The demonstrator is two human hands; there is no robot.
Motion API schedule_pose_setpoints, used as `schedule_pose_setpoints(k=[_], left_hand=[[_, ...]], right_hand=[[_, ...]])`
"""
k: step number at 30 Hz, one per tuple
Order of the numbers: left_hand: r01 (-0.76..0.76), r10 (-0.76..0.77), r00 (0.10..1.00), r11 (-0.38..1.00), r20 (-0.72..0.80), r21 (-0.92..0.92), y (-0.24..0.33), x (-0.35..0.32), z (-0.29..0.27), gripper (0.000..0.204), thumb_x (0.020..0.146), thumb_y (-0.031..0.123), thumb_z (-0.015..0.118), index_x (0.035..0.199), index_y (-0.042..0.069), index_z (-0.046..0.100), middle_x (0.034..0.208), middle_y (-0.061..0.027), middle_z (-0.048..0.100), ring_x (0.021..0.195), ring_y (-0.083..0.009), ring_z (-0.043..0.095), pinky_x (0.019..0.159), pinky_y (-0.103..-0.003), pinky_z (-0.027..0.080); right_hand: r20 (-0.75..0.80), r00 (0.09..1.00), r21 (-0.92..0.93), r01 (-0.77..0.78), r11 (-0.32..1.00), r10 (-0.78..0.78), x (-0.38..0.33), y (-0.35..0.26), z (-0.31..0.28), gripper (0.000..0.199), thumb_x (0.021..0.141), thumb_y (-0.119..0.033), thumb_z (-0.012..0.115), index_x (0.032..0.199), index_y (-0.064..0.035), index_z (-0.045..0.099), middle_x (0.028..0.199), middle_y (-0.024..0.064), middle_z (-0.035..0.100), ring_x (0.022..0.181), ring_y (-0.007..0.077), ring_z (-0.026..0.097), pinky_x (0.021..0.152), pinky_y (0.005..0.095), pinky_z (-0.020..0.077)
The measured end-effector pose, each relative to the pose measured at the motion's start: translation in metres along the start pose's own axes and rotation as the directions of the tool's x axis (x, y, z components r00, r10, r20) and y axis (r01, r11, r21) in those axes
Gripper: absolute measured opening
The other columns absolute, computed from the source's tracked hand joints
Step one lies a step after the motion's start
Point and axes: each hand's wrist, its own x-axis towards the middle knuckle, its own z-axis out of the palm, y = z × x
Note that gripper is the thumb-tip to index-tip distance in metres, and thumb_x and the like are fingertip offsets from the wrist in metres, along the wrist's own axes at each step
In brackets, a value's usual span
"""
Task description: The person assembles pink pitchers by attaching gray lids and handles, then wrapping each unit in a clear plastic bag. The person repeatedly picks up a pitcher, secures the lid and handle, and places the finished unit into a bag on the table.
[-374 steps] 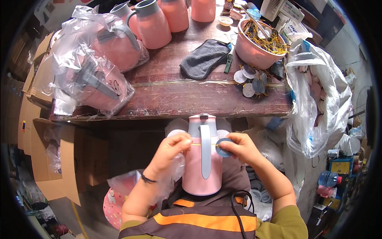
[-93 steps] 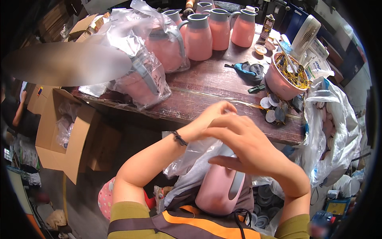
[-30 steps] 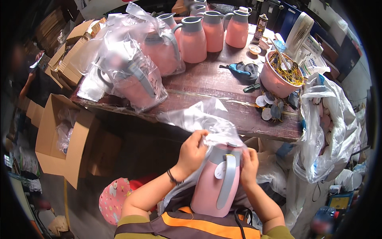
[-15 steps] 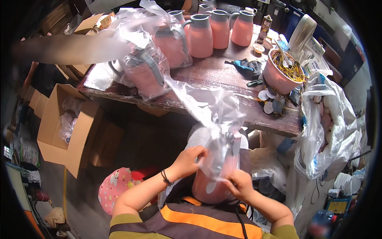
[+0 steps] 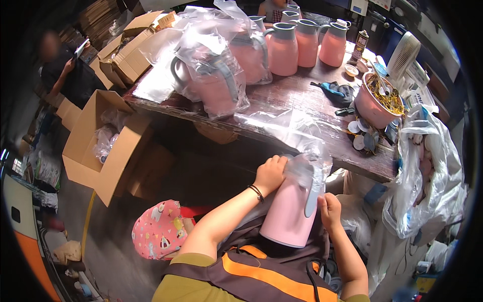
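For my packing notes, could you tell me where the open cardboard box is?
The open cardboard box sits on the floor at the left, beside the wooden table.

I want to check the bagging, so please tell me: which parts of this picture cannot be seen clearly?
- Head view: the jug's lid is blurred behind the clear bag.
- The left hand's fingertips are hidden in the bag's folds.
- The right hand's fingers are hidden behind the jug's handle.
- The jug's base is covered by the apron.
- The contents of the open box are too small to tell.
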Motion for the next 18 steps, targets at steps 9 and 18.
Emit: schedule_pose_setpoints(k=[9,18], left_hand=[[-0.141,0.162,0.980,0.974,0.112,-0.175,-0.011,-0.032,-0.030,0.015,0.074,0.010,0.057,0.089,0.008,0.055,0.095,-0.0098,0.059,0.092,-0.0301,0.058,0.076,-0.041,0.050],[0.149,-0.164,0.986,0.826,0.022,-0.544,-0.014,0.005,-0.003,0.021,0.077,0.011,0.057,0.096,0.003,0.058,0.091,-0.0172,0.059,0.086,-0.0373,0.057,0.076,-0.043,0.047]], right_hand=[[0.126,0.984,0.244,-0.155,0.957,0.127,-0.001,0.001,0.012,0.014,0.091,-0.013,0.052,0.085,-0.0013,0.057,0.078,0.0157,0.057,0.074,0.0314,0.056,0.068,0.0379,0.0435],[0.241,0.943,0.440,-0.318,0.840,0.231,0.021,0.007,0.023,0.022,0.091,-0.009,0.056,0.111,-0.0035,0.061,0.098,0.0032,0.066,0.089,0.0123,0.059,0.078,0.0285,0.0485]])
